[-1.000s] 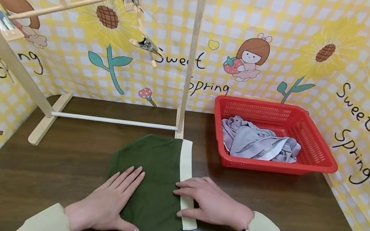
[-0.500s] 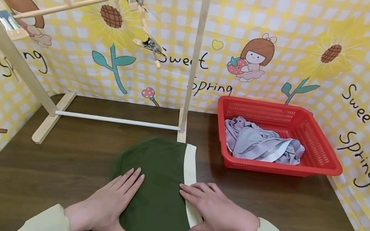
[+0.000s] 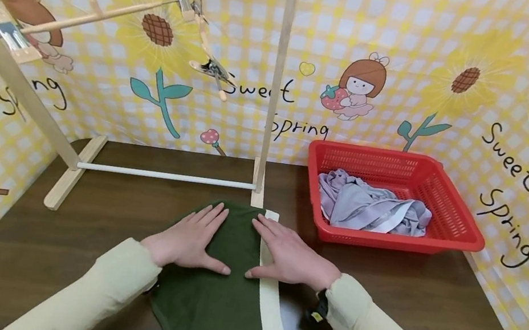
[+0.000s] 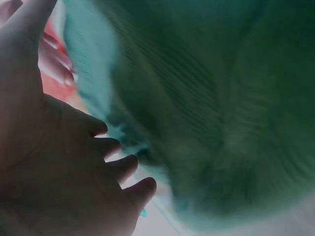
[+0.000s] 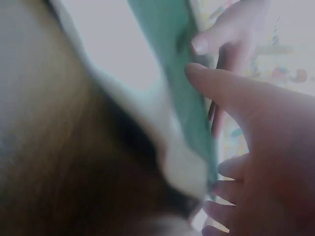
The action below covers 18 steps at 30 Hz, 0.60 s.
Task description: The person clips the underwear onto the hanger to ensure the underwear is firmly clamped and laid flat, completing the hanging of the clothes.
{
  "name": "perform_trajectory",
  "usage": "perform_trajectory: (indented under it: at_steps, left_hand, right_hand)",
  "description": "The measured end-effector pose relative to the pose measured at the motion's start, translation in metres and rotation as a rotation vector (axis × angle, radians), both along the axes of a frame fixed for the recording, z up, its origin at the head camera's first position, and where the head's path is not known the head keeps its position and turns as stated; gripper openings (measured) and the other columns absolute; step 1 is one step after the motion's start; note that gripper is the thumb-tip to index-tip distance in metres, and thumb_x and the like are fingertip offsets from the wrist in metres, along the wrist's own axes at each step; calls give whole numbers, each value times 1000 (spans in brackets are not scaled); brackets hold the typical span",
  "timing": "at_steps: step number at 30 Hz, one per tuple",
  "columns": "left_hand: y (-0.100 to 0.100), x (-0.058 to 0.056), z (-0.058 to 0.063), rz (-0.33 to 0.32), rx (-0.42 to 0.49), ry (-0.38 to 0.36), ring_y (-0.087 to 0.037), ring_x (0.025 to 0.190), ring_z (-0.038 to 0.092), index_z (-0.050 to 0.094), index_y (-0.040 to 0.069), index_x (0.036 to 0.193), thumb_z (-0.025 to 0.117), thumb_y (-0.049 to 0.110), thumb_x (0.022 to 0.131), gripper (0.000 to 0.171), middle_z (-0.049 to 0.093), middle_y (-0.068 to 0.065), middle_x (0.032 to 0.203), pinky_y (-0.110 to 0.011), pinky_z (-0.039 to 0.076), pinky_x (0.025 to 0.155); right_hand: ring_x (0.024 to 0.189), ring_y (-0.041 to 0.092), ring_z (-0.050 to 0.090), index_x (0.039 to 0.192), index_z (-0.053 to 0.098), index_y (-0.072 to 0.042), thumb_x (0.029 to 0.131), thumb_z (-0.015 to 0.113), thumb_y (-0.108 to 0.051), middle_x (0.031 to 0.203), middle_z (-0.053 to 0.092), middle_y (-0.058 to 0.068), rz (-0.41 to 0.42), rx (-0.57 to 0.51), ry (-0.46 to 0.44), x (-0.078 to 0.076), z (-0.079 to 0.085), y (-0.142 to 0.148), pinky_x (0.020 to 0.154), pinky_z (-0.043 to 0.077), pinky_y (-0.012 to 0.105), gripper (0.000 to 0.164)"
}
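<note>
A dark green garment (image 3: 215,313) with a white band (image 3: 273,319) down its right side lies flat on the table in the head view; its exact kind cannot be told. My left hand (image 3: 189,238) rests on its far left part, fingers straight and thumb pointing right. On the far right part, over the band, lies my right hand (image 3: 290,256), fingers also straight. The two thumbs point at each other across the cloth, apart. Blurred green fabric (image 4: 206,113) fills much of the left wrist view, and the right wrist view shows the white band (image 5: 128,54) beside the fingers.
A red basket (image 3: 466,238) holding crumpled lilac cloth (image 3: 367,207) stands at the back right. Behind the garment is a wooden rack (image 3: 277,86) with a white lower bar (image 3: 166,176). Wooden clip hangers (image 3: 103,15) hang at its upper left.
Both hands have slid away from the near part of the garment toward its far edge. They are also closer together. The cloth lies slightly shifted and smoother than a second ago.
</note>
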<state>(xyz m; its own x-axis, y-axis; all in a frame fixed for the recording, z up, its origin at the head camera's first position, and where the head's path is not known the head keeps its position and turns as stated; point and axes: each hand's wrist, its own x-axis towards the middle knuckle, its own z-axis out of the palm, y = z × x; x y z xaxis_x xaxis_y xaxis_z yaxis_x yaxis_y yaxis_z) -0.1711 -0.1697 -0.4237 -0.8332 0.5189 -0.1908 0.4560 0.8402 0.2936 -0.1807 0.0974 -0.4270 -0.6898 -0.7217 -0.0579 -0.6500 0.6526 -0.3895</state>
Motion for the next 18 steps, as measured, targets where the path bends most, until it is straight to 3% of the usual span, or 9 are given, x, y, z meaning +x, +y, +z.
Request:
perform_trajectory:
  at_steps: [4,8,11,14,18]
  left_hand:
    - [-1,-20,-10,55,-62,-43,-43,151,13,17,-4,160,73,79,72,133,12,-24,166,-61,21,115]
    - [-5,-26,-12,64,-74,-21,-43,151,13,18,-4,160,73,81,69,136,12,-25,165,-60,20,116]
    - [-5,-27,-11,63,-32,1,-44,150,17,21,-4,159,73,80,71,133,17,-26,164,-61,22,115]
    - [-7,-26,-11,63,38,29,-46,147,23,25,-4,158,71,79,74,127,23,-28,162,-61,25,114]
    - [-12,-22,-6,87,117,76,-46,144,30,30,-3,157,70,76,79,118,28,-28,159,-61,28,112]
  right_hand:
    - [151,28,21,161,21,-4,82,78,-60,167,20,13,-50,46,-46,-12,-6,-3,118,23,51,112]
    - [151,26,20,162,19,-6,80,78,-59,167,19,9,-88,70,-88,-18,-4,-4,119,21,49,114]
    - [150,27,22,162,19,-4,83,78,-57,166,21,11,-97,18,-86,-19,1,-8,118,23,47,111]
    - [149,28,26,162,19,-4,87,76,-54,165,24,13,-102,-75,-56,-16,14,-12,117,28,45,107]
    - [147,25,30,163,22,-11,90,74,-52,163,29,9,-143,-215,6,-11,47,-16,115,31,45,99]
